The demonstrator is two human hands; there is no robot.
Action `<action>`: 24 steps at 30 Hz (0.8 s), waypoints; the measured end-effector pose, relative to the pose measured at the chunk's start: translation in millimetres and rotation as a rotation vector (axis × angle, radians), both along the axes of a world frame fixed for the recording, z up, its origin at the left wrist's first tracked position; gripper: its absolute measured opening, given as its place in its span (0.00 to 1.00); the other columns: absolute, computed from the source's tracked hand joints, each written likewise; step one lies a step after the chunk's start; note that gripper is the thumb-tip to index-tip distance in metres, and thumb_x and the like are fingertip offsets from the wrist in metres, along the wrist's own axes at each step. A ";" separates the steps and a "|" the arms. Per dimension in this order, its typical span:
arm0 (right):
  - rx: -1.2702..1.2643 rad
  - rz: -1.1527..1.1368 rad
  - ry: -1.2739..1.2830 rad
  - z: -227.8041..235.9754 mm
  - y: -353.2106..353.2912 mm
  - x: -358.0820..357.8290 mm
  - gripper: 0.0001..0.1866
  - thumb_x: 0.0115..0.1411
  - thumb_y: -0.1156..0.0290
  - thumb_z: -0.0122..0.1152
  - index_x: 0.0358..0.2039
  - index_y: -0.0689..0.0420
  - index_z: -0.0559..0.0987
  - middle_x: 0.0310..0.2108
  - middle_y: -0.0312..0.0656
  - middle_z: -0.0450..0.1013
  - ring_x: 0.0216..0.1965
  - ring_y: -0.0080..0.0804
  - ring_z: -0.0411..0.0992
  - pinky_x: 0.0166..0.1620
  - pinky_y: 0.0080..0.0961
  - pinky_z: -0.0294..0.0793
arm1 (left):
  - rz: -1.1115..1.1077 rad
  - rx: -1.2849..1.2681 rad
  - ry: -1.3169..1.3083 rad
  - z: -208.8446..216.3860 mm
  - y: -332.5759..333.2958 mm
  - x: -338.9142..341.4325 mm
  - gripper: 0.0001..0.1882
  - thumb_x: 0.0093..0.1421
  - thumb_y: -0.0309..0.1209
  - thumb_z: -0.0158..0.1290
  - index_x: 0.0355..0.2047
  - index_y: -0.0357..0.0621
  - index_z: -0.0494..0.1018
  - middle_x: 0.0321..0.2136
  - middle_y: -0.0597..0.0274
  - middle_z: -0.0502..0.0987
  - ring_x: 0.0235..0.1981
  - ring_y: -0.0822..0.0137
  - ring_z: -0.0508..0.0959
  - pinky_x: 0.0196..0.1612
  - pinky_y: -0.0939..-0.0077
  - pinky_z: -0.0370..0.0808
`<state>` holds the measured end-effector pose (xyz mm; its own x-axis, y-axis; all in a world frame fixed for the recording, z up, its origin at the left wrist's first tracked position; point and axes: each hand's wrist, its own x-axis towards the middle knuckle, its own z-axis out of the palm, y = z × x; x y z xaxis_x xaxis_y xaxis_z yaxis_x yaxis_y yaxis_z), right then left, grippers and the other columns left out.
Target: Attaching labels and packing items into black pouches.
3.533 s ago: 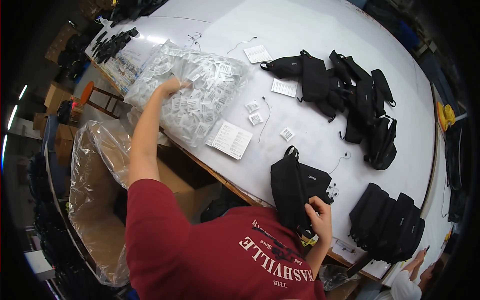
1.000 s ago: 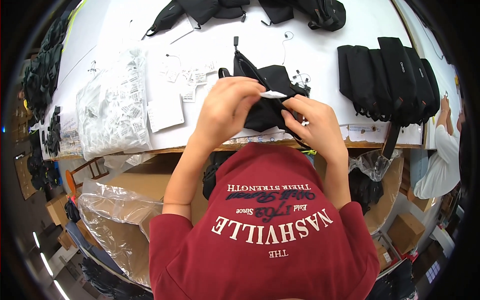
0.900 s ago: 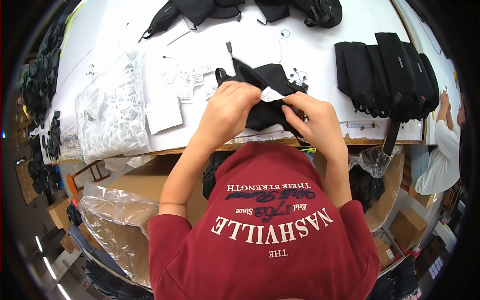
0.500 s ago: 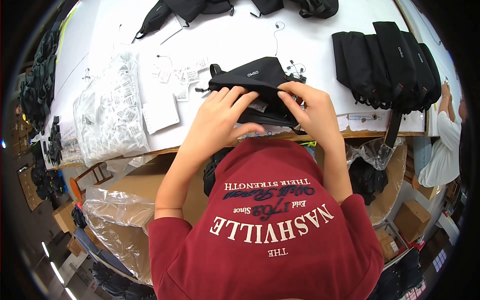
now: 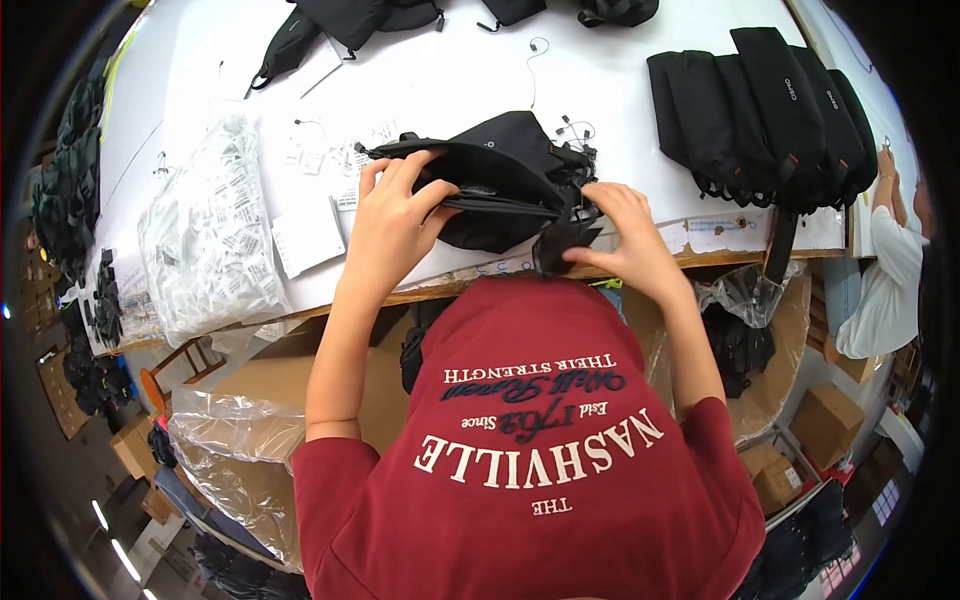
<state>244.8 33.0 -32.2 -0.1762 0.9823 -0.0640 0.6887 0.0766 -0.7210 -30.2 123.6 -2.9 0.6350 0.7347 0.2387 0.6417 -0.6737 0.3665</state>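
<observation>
Fingers of the left hand (image 5: pixel 392 222) curl over the near edge of a black pouch bag (image 5: pixel 495 175), thumb under and the rest spread on top, so that hand is closed on the bag. The right hand (image 5: pixel 625 240) has its fingers pinched together on the bunched dark end of the bag, where a strap or pull hangs over the wooden edge of the white surface (image 5: pixel 450 70); what exactly sits between those fingertips is too small to tell.

The bag lies flat at the near rim of the surface, just in front of the person's chest, with small white hang tags (image 5: pixel 300 155) scattered just to its left.

To handle this well, the left hand should keep the bag pressed flat and steady while the right works at the end. Pulling along the bag's length, not upward, would likely keep the fabric from bunching further. Since the bag overhangs the edge slightly, letting go with the left risks it sliding off.

A clear plastic bag of white tags (image 5: pixel 210 240) rests well to the left, and a row of finished black bags (image 5: pixel 765 105) stands to the right, apart from the work.
</observation>
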 end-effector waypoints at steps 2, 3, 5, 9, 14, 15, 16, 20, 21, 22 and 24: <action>0.031 -0.023 0.095 -5.6 0.1 -9.8 0.19 0.50 0.66 0.65 0.40 0.58 0.72 0.41 0.40 0.72 0.52 0.36 0.65 0.55 0.35 0.62 | -0.009 -0.006 0.008 0.2 0.4 0.2 0.11 0.43 0.27 0.62 0.28 0.45 0.75 0.44 0.60 0.73 0.42 0.62 0.73 0.51 0.65 0.61; 0.031 -0.023 0.095 -8.5 -1.2 -10.1 0.19 0.50 0.66 0.65 0.40 0.58 0.72 0.41 0.40 0.72 0.52 0.36 0.65 0.55 0.35 0.62 | 0.009 -0.008 -0.014 0.2 0.7 0.3 0.10 0.43 0.27 0.62 0.28 0.45 0.75 0.43 0.61 0.73 0.40 0.63 0.73 0.50 0.66 0.61; -0.238 -0.110 0.547 -14.8 -3.5 -10.1 0.11 0.52 0.72 0.60 0.34 0.60 0.68 0.37 0.44 0.75 0.45 0.35 0.71 0.53 0.29 0.65 | 0.025 -0.009 -0.034 1.4 1.9 0.0 0.10 0.44 0.28 0.62 0.28 0.45 0.75 0.42 0.61 0.74 0.39 0.63 0.73 0.50 0.67 0.61; -0.217 -0.421 1.136 -17.8 -3.0 -5.8 0.08 0.55 0.76 0.47 0.27 0.53 0.58 0.27 0.49 0.73 0.29 0.36 0.74 0.38 0.29 0.75 | 0.118 0.011 -0.093 6.9 6.9 -7.1 0.09 0.45 0.29 0.62 0.28 0.44 0.77 0.39 0.62 0.75 0.34 0.63 0.73 0.46 0.68 0.63; -0.512 -0.229 1.064 14.5 -2.2 30.3 0.14 0.52 0.77 0.57 0.37 0.54 0.63 0.27 0.44 0.72 0.28 0.30 0.74 0.32 0.23 0.73 | 0.226 0.025 -0.056 8.8 9.4 -21.7 0.09 0.45 0.28 0.62 0.29 0.44 0.77 0.37 0.64 0.76 0.33 0.61 0.73 0.41 0.71 0.66; -0.562 -0.101 0.962 19.3 -3.3 34.4 0.19 0.51 0.77 0.60 0.42 0.55 0.64 0.28 0.43 0.72 0.28 0.28 0.74 0.32 0.20 0.72 | 0.245 0.009 -0.049 8.9 10.4 -25.3 0.09 0.45 0.28 0.62 0.29 0.44 0.77 0.37 0.65 0.76 0.33 0.61 0.73 0.40 0.71 0.66; -0.576 -0.198 0.893 25.5 -6.9 36.8 0.23 0.49 0.76 0.66 0.45 0.58 0.67 0.29 0.40 0.73 0.28 0.24 0.74 0.32 0.16 0.70 | 0.242 0.018 -0.048 10.6 11.0 -28.0 0.09 0.45 0.27 0.62 0.28 0.45 0.77 0.35 0.67 0.76 0.33 0.62 0.72 0.40 0.71 0.66; -0.345 -0.359 0.678 8.6 -6.2 69.8 0.12 0.50 0.76 0.66 0.35 0.60 0.74 0.25 0.37 0.75 0.27 0.21 0.73 0.31 0.16 0.70 | 0.227 0.025 -0.055 12.9 9.5 -31.3 0.09 0.45 0.27 0.62 0.28 0.44 0.76 0.33 0.67 0.76 0.31 0.62 0.72 0.39 0.72 0.66; -0.207 -0.497 0.784 4.6 -5.0 70.0 0.07 0.53 0.77 0.63 0.33 0.59 0.75 0.26 0.37 0.75 0.28 0.21 0.73 0.32 0.16 0.69 | 0.201 0.018 -0.069 13.1 7.8 -28.0 0.08 0.45 0.27 0.62 0.28 0.44 0.76 0.30 0.67 0.75 0.29 0.62 0.71 0.38 0.72 0.66; -0.107 -0.575 1.041 -5.3 -2.7 69.8 0.06 0.54 0.77 0.62 0.33 0.58 0.75 0.26 0.37 0.75 0.28 0.21 0.71 0.31 0.15 0.67 | 0.164 0.013 -0.081 13.1 7.1 -22.8 0.08 0.45 0.27 0.62 0.27 0.44 0.76 0.28 0.66 0.74 0.28 0.62 0.71 0.38 0.72 0.65; -0.004 -0.900 1.589 -19.1 8.6 62.6 0.04 0.58 0.75 0.59 0.34 0.58 0.75 0.28 0.36 0.74 0.28 0.21 0.66 0.31 0.15 0.63 | 0.104 0.019 -0.082 19.3 -0.6 -10.9 0.08 0.45 0.26 0.62 0.26 0.43 0.74 0.23 0.66 0.69 0.27 0.64 0.70 0.37 0.72 0.64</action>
<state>307.3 41.6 -51.3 0.4566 0.8019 -0.3854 -0.7456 0.1086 -0.6575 -41.1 123.0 16.3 0.5337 0.7903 0.3010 0.6768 -0.6125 0.4084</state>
